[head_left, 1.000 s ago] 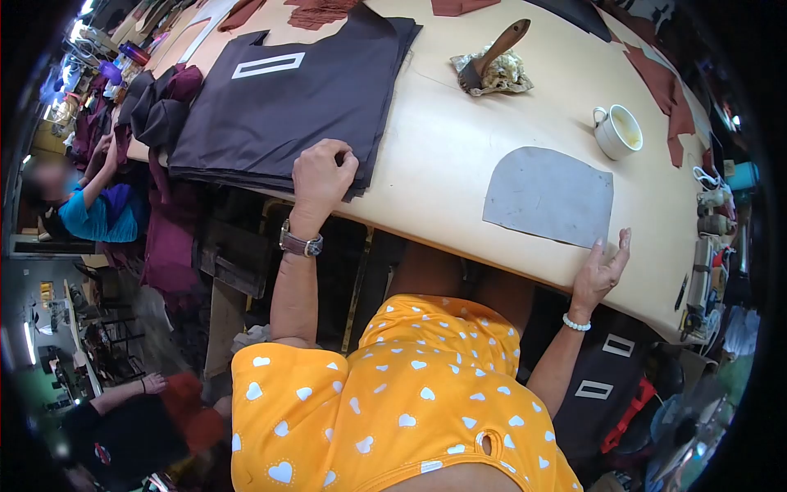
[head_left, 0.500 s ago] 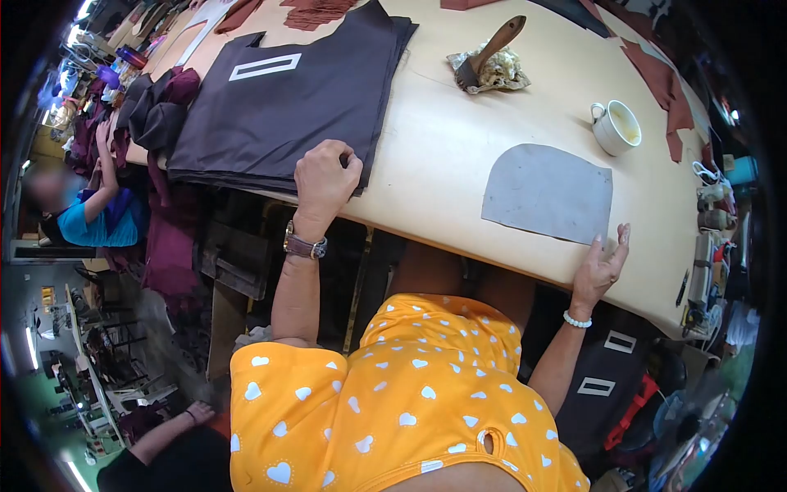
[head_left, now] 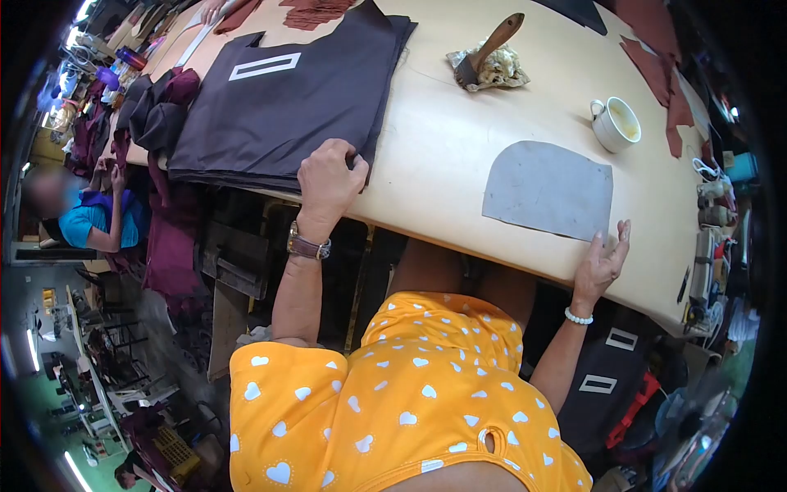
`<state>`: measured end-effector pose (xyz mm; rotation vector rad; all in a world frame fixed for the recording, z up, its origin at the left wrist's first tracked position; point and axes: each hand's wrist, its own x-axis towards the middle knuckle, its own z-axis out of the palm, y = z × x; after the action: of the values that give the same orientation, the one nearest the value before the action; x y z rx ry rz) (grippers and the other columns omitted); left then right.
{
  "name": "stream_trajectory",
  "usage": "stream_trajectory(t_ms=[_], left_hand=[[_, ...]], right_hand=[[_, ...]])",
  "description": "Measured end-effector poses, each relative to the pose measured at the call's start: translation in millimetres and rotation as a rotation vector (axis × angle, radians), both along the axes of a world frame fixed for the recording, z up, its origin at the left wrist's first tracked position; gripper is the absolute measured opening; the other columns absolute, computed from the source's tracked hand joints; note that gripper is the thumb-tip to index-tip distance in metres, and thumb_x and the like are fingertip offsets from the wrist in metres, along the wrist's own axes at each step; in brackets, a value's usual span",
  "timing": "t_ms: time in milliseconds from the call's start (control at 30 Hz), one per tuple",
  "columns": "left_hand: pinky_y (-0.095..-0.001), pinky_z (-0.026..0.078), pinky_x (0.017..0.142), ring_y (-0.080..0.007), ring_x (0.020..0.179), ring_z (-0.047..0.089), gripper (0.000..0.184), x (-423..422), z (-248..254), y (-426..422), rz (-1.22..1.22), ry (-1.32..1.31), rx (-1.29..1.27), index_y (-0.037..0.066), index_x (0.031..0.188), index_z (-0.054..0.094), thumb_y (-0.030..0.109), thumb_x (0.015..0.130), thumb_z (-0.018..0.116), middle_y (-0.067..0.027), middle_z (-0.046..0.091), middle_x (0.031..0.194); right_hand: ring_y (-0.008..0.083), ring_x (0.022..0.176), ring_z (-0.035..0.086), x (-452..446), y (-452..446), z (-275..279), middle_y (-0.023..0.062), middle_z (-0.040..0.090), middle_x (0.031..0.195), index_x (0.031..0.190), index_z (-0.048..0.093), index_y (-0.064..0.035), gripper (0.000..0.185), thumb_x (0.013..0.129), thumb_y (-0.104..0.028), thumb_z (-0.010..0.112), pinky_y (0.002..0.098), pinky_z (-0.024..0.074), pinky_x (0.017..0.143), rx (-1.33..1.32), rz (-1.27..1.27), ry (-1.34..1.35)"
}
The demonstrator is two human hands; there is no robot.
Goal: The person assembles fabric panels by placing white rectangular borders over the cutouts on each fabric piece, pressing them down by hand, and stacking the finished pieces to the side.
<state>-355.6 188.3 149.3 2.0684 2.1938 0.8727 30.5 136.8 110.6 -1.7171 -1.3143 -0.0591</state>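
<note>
A stack of dark cut fabric pieces (head_left: 287, 115) lies on the table, its top piece marked with a white rectangular frame (head_left: 264, 67). My left hand (head_left: 330, 184) is closed at the stack's front right corner, fingers curled; whatever they pinch is hidden. To the right lies a flat grey template (head_left: 548, 189) with a rounded upper left side. My right hand (head_left: 602, 266) is open at the template's lower right corner, fingers extended, a fingertip at or very near its edge. Farther back are a wooden-handled brush (head_left: 496, 45) resting on a crumpled lump (head_left: 502, 70), and a white cup (head_left: 615, 125) with yellowish contents.
Rust-brown fabric pieces (head_left: 656, 82) lie at the far right, with more (head_left: 320, 12) at the back. Maroon cloth (head_left: 172, 254) hangs over the left edge near a person in blue (head_left: 98, 217). Another person's hand (head_left: 211, 10) is at the far left by a white strip (head_left: 199, 39).
My left hand has shifted slightly right; my right hand stays almost still. The person in blue has lowered an arm. The nearby dark-clothed person at lower left has left view, exposing a yellow crate.
</note>
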Motion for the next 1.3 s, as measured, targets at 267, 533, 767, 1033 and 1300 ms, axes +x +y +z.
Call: stream_trajectory(t_ms=[267, 533, 767, 1033, 1300], left_hand=[[-0.0292, 0.048, 0.067, -0.0223, 0.073, 0.065, 0.020, -21, -6, -1, -0.079, -0.207, -0.032, -0.001, 0.085, 0.068, 0.017, 0.077, 0.065, -0.0135, 0.067, 0.093], [-0.0272, 0.047, 0.071, -0.0167, 0.077, 0.063, 0.018, -30, -14, 1, -0.124, -0.338, -0.082, -0.004, 0.090, 0.066, 0.011, 0.081, 0.063, -0.0138, 0.066, 0.099], [-0.0318, 0.047, 0.078, -0.0236, 0.088, 0.063, 0.022, -24, -6, -5, -0.142, -0.284, -0.072, -0.004, 0.086, 0.065, 0.016, 0.079, 0.066, -0.0147, 0.064, 0.101], [-0.0357, 0.048, 0.079, -0.0311, 0.090, 0.061, 0.022, -8, 4, -9, -0.093, -0.105, -0.098, 0.001, 0.085, 0.063, 0.018, 0.071, 0.066, -0.0153, 0.064, 0.100], [-0.0362, 0.049, 0.075, -0.0297, 0.086, 0.063, 0.019, 0, 6, -9, -0.020, -0.060, -0.116, 0.002, 0.082, 0.064, 0.017, 0.071, 0.066, -0.0131, 0.064, 0.095]], right_hand=[[0.0319, 0.120, 0.045, 0, 0, 0, 0.0206, 0.048, 0.126, 0.126, 0.042, 0.0064, 0.046, 0.082, 0.000, 0.054, 0.0386, 0.0331, 0.102, 0.006, -0.004, -0.014], [0.0314, 0.118, 0.047, -1, 0, 1, 0.0216, 0.049, 0.125, 0.128, 0.040, 0.0066, 0.049, 0.082, 0.001, 0.054, 0.0383, 0.0345, 0.101, 0.002, -0.003, -0.011], [0.0315, 0.116, 0.048, 1, 0, -1, 0.0215, 0.050, 0.123, 0.129, 0.040, 0.0062, 0.050, 0.081, 0.001, 0.054, 0.0385, 0.0354, 0.100, 0.000, -0.007, -0.037], [0.0316, 0.116, 0.048, 1, 0, -1, 0.0215, 0.050, 0.124, 0.129, 0.039, 0.0057, 0.051, 0.081, 0.000, 0.055, 0.0386, 0.0357, 0.100, 0.001, -0.001, -0.039], [0.0316, 0.116, 0.048, 0, 0, -1, 0.0212, 0.051, 0.123, 0.129, 0.039, 0.0056, 0.050, 0.082, 0.000, 0.055, 0.0384, 0.0355, 0.100, 0.003, -0.001, -0.043]])
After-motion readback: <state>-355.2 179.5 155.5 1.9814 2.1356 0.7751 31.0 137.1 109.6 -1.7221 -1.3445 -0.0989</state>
